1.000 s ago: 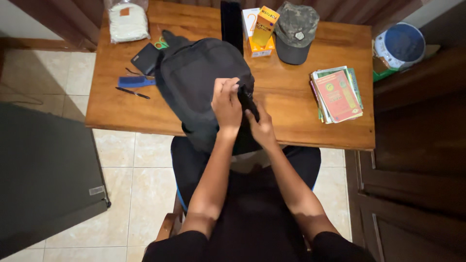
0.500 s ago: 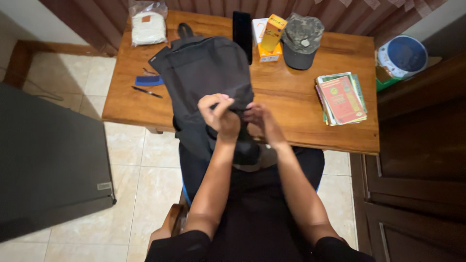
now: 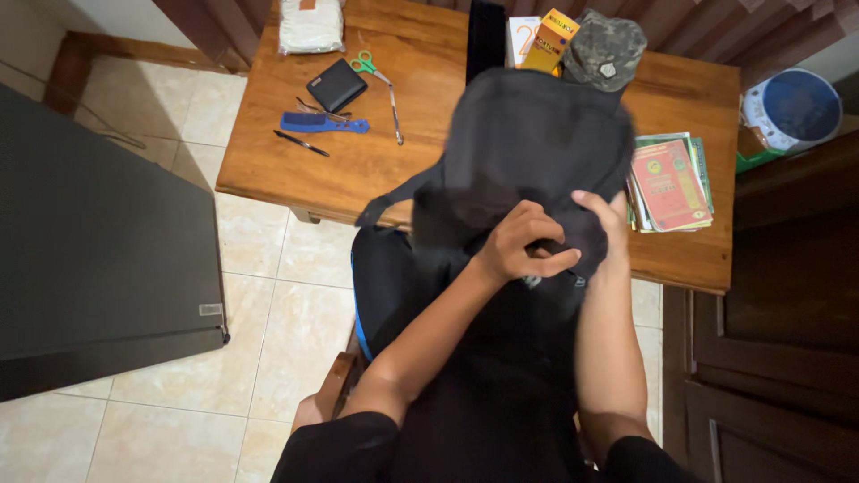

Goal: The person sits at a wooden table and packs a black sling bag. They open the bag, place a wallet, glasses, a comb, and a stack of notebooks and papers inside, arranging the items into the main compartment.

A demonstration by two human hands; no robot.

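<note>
A black backpack is lifted upright off the wooden table, its lower part over my lap and a strap dangling to the left. My left hand grips the bag's near edge from the front. My right hand holds the bag's right side, mostly hidden behind the fabric. The bag hides the middle of the table.
On the table's left lie a black wallet, green-handled scissors, a blue comb, a pen and a white bagged item. Behind the bag stand boxes and a camouflage cap; booklets lie at the right. A dark cabinet stands left.
The backpack has been raised off the table and shifted right, uncovering the wallet and scissors. Both hands moved right with it, and the view shifted.
</note>
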